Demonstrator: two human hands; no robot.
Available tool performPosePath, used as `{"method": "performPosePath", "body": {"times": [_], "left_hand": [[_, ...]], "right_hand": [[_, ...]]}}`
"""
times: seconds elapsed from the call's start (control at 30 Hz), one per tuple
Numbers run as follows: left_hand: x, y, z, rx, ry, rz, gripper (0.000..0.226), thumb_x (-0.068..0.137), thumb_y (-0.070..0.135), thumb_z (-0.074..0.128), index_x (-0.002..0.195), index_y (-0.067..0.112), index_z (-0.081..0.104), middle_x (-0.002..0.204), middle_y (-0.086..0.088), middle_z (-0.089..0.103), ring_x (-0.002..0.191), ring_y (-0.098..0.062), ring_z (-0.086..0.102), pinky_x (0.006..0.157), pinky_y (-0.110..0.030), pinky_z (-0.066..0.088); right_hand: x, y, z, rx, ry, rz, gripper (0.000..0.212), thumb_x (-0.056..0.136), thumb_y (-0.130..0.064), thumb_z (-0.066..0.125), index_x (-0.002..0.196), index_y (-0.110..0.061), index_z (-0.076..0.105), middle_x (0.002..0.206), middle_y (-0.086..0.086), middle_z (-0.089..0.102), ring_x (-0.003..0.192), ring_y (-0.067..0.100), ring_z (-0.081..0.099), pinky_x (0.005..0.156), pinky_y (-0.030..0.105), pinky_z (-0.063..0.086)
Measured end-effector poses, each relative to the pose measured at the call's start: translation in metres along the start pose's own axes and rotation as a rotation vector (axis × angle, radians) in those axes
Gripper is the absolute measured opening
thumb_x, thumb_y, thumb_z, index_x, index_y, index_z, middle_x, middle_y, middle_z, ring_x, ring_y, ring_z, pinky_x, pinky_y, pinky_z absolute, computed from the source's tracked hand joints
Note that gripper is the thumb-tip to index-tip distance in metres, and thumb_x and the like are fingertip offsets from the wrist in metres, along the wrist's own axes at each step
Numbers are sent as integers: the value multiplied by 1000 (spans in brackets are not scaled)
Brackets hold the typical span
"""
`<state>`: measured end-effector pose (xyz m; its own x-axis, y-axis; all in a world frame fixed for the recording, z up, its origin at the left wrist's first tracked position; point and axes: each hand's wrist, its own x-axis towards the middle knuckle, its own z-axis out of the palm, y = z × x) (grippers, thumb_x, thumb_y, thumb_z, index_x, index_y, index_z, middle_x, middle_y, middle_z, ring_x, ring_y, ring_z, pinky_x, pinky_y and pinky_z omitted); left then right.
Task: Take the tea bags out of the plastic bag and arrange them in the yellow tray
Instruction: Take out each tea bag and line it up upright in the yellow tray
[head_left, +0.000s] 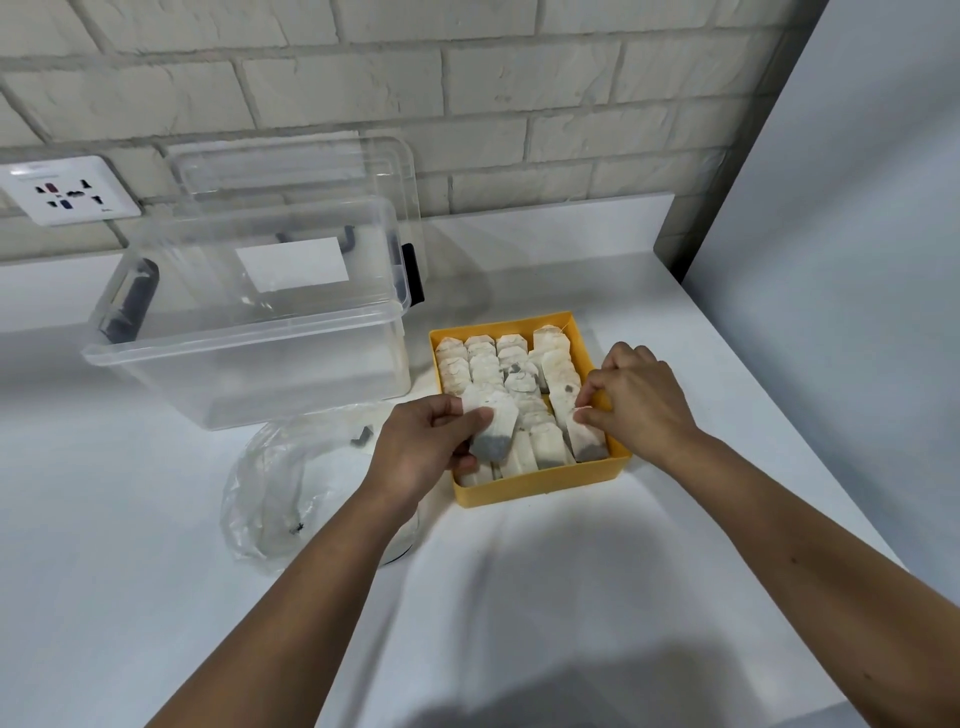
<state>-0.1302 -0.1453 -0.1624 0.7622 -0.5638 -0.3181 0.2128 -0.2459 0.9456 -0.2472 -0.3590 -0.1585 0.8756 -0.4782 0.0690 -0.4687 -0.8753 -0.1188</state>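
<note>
I log left hand (431, 447) gripping white paper tea bag (493, 431) over yellow plastic tray (540, 488), 8 o'clock edge; right hand (639, 400) pinching second tea bag (587, 441), 4 o'clock edge.

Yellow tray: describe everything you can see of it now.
The yellow tray is a square, shallow, open box, plastic by its look, flat on the white counter right of the clear bin. Rows of overlapping tea bags nearly fill it. The left hand holds one over its near left part; the right hand pinches one at its right wall.
</note>
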Motion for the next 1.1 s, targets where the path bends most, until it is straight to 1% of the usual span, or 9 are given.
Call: {"method": "performPosePath", "body": {"times": [0.13, 0.23, 0.3, 0.5, 0.6, 0.67, 0.87, 1.0, 1.1], "left_hand": [[0, 1, 2, -7, -15, -9, 30, 81, 23, 80, 87, -3, 67, 73, -13, 62, 66, -33, 65, 74, -43, 60], [-3, 4, 6, -20, -49, -18, 19, 80, 21, 81, 81, 6, 68, 66, -5, 65, 65, -31, 65, 65, -33, 62], [-7, 6, 10, -31, -72, -19, 16, 81, 19, 80, 80, 7, 69, 68, -5, 68, 61, -24, 68, 60, -29, 60], [-13, 11, 16, -60, -95, -43, 18, 81, 16, 79, 84, 4, 66, 78, -15, 73, 71, -31, 74, 67, -37, 61], [-15, 10, 12, -71, -76, -63, 29, 83, 14, 78, 95, -9, 65, 90, -26, 74, 80, -34, 75, 78, -50, 59], [-16, 9, 10, -55, -67, -56, 25, 84, 14, 77, 94, -6, 67, 91, -24, 75, 78, -31, 76, 83, -55, 58], [-14, 9, 9, -24, -44, -42, 15, 93, 15, 67, 86, 1, 65, 88, -24, 74, 77, -29, 76, 83, -54, 59], [-13, 9, 8, -17, -37, -40, 16, 95, 14, 64, 83, 4, 64, 79, -15, 72, 77, -30, 76, 83, -54, 59], [-12, 9, 8, -12, -36, -47, 15, 95, 14, 63, 86, 2, 64, 83, -18, 72, 77, -30, 76, 84, -55, 58]], "right_hand": [[-3, -7, -11, 213, 49, -6, 25, 79, -47, 74, 99, -32, 72, 100, -5, 55, 100, 14, 51, 87, 32, 42], [-9, -26, -31, 628, 24, -64, 15, 78, -39, 77, 90, -28, 75, 88, -12, 59, 80, 0, 55, 74, 19, 43], [-13, -35, -38, 712, -31, -129, 13, 76, -37, 80, 84, -28, 75, 84, -14, 62, 71, 0, 54, 68, 16, 43], [-9, -30, -44, 471, -12, -212, 12, 75, -33, 81, 76, -24, 73, 75, -14, 62, 69, 7, 58, 70, 26, 45], [-2, -7, -58, 279, 46, -199, 13, 79, -40, 76, 80, -27, 73, 82, -12, 59, 77, 9, 51, 77, 30, 39], [0, 6, -64, 181, -15, -177, 15, 80, -45, 73, 83, -30, 72, 87, -9, 57, 83, 11, 48, 78, 31, 34], [-8, 12, -53, 94, -244, -138, 13, 81, -46, 73, 84, -34, 69, 88, -12, 48, 92, 13, 47, 79, 29, 33], [-8, 7, -41, 35, -259, -122, 19, 81, -48, 71, 91, -32, 72, 89, -10, 46, 96, 14, 46, 78, 29, 32], [-6, 1, -31, -100, -231, -134, 21, 81, -49, 71, 94, -32, 73, 93, -7, 46, 100, 16, 46, 79, 29, 32]]}}
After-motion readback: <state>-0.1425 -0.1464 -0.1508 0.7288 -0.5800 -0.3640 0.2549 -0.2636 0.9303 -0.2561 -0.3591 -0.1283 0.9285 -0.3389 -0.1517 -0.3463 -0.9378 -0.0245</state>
